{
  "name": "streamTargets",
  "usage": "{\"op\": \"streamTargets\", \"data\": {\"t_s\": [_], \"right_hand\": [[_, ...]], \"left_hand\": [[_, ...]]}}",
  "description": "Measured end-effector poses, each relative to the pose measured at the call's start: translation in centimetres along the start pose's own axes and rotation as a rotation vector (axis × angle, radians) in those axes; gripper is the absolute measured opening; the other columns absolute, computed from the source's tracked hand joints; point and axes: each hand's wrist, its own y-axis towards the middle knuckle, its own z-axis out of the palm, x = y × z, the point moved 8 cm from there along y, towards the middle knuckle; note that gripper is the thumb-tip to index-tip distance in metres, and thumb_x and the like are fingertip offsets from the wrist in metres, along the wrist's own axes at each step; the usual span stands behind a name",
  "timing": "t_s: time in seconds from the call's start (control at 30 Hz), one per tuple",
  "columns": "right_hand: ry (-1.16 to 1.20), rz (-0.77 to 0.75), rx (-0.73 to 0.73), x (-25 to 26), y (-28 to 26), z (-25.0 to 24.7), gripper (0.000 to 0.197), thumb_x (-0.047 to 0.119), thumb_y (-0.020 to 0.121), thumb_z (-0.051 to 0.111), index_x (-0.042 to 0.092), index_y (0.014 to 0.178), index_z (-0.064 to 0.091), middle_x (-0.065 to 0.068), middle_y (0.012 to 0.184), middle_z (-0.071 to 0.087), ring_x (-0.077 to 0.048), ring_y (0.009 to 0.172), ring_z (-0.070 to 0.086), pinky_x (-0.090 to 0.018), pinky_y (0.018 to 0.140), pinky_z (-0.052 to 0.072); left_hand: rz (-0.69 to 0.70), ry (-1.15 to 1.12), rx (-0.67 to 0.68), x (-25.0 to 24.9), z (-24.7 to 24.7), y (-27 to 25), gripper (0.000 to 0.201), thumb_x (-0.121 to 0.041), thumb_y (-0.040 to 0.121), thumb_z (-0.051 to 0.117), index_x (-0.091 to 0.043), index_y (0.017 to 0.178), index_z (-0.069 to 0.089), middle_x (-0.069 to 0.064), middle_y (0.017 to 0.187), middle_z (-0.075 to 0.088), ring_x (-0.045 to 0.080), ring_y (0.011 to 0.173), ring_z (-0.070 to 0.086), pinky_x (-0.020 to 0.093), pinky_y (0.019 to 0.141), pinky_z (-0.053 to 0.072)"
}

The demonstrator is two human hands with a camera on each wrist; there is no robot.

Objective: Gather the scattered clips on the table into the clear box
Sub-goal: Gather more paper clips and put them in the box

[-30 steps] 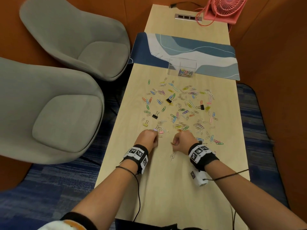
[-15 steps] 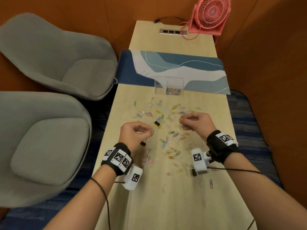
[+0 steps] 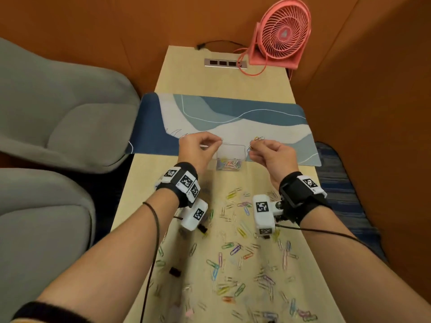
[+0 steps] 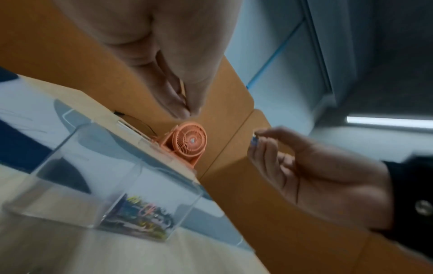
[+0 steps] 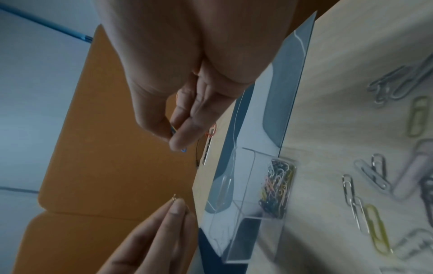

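Your left hand (image 3: 198, 149) and right hand (image 3: 270, 155) sit at mid-frame, either side of the small clear plastic box (image 3: 231, 157), just above its rim. Left fingers pinch a thin wire clip (image 3: 221, 139); right fingers pinch a bunch of coloured paper clips (image 3: 256, 141). The box rests at the edge of the blue-and-white wave-patterned desk mat (image 3: 233, 113) w/ a heap of clips in its bottom. Many coloured paper clips (image 3: 233, 250) lie scattered on the light wooden table (image 3: 144, 220) in the lower half.

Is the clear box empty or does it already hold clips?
Partly filled: the clear box holds a low heap of coloured clips on its floor.
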Motion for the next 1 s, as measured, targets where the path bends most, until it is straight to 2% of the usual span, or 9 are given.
{"op": "streamTargets", "data": {"t_s": [0.17, 0.33, 0.4, 0.47, 0.53, 0.6, 0.7, 0.87, 1.0], "right_hand": [[-0.081, -0.003, -0.005, -1.9, 3.4, 0.4, 0.023, 0.006, 0.080, 0.075, -0.010, 0.094, 0.067, -0.017, 0.076, 0.071, -0.017, 0.062, 0.068, -0.021, 0.062, 0.055], [-0.189, -0.070, 0.017, -2.5, 4.7, 0.5, 0.012, 0.008, 0.078, 0.077, 0.003, 0.083, 0.068, -0.017, 0.077, 0.073, -0.023, 0.066, 0.071, -0.030, 0.069, 0.059], [-0.240, -0.109, 0.022, -2.6, 5.0, 0.5, 0.011, 0.008, 0.077, 0.078, 0.004, 0.081, 0.069, -0.013, 0.072, 0.072, -0.025, 0.065, 0.071, -0.034, 0.071, 0.060], [-0.325, -0.175, 0.025, -2.4, 5.4, 0.6, 0.008, 0.010, 0.076, 0.078, 0.011, 0.078, 0.070, -0.008, 0.069, 0.072, -0.025, 0.064, 0.071, -0.036, 0.070, 0.060], [-0.507, -0.291, 0.048, -1.7, 5.5, 1.2, 0.008, 0.013, 0.075, 0.078, 0.017, 0.076, 0.071, -0.003, 0.069, 0.072, -0.020, 0.063, 0.071, -0.029, 0.070, 0.059], [-0.722, -0.414, 0.098, -0.9, 5.4, 2.4, 0.005, 0.013, 0.075, 0.077, 0.016, 0.077, 0.074, 0.000, 0.068, 0.072, -0.014, 0.062, 0.069, -0.021, 0.070, 0.055], [-1.009, -0.504, 0.160, -0.3, 5.5, 4.3, 0.004, 0.016, 0.079, 0.074, 0.014, 0.080, 0.077, 0.001, 0.074, 0.072, -0.010, 0.068, 0.062, -0.017, 0.075, 0.048], [-1.480, -0.538, 0.254, -1.6, 5.3, 6.6, 0.019, 0.026, 0.089, 0.060, 0.019, 0.094, 0.076, -0.006, 0.092, 0.073, -0.026, 0.087, 0.065, -0.034, 0.079, 0.055], [-1.576, -0.584, 0.195, -0.7, 3.3, 7.0, 0.026, 0.029, 0.093, 0.052, 0.017, 0.100, 0.074, -0.008, 0.094, 0.072, -0.028, 0.092, 0.064, -0.034, 0.078, 0.054]], "left_hand": [[0.077, 0.090, 0.120, 2.1, 3.8, 1.7, 0.007, -0.011, 0.083, 0.073, -0.014, 0.088, 0.077, -0.005, 0.084, 0.072, 0.006, 0.080, 0.066, 0.027, 0.077, 0.058], [0.172, 0.283, 0.217, 2.9, 6.2, 1.4, 0.017, -0.005, 0.084, 0.069, -0.014, 0.096, 0.077, -0.002, 0.093, 0.074, 0.011, 0.084, 0.067, 0.034, 0.086, 0.056], [0.158, 0.289, 0.188, 3.0, 6.1, 1.2, 0.021, -0.004, 0.084, 0.067, -0.015, 0.099, 0.077, -0.002, 0.097, 0.074, 0.010, 0.085, 0.068, 0.033, 0.088, 0.055], [0.158, 0.270, 0.146, 2.8, 5.6, 1.1, 0.023, -0.004, 0.084, 0.068, -0.016, 0.102, 0.075, -0.002, 0.096, 0.073, 0.007, 0.082, 0.067, 0.027, 0.084, 0.056], [0.173, 0.258, 0.110, 2.6, 5.1, 0.9, 0.024, -0.004, 0.083, 0.068, -0.019, 0.100, 0.074, -0.005, 0.093, 0.068, 0.003, 0.079, 0.061, 0.016, 0.077, 0.053], [0.146, 0.250, 0.064, 2.9, 4.3, 0.5, 0.024, -0.002, 0.082, 0.066, -0.022, 0.093, 0.072, -0.007, 0.091, 0.060, 0.000, 0.077, 0.055, 0.009, 0.071, 0.046], [0.096, 0.183, -0.003, 3.6, 2.9, -0.3, 0.027, 0.000, 0.078, 0.064, -0.023, 0.090, 0.070, -0.005, 0.089, 0.058, 0.002, 0.075, 0.054, 0.011, 0.070, 0.043], [0.067, 0.148, 0.013, 3.9, 1.0, -2.4, 0.028, 0.000, 0.079, 0.063, -0.020, 0.096, 0.069, -0.004, 0.086, 0.058, 0.005, 0.077, 0.055, 0.011, 0.068, 0.041], [0.033, 0.131, 0.028, 3.5, -0.8, -4.5, 0.028, -0.002, 0.080, 0.064, -0.022, 0.097, 0.069, -0.002, 0.084, 0.058, 0.007, 0.074, 0.055, 0.016, 0.068, 0.044]]}}
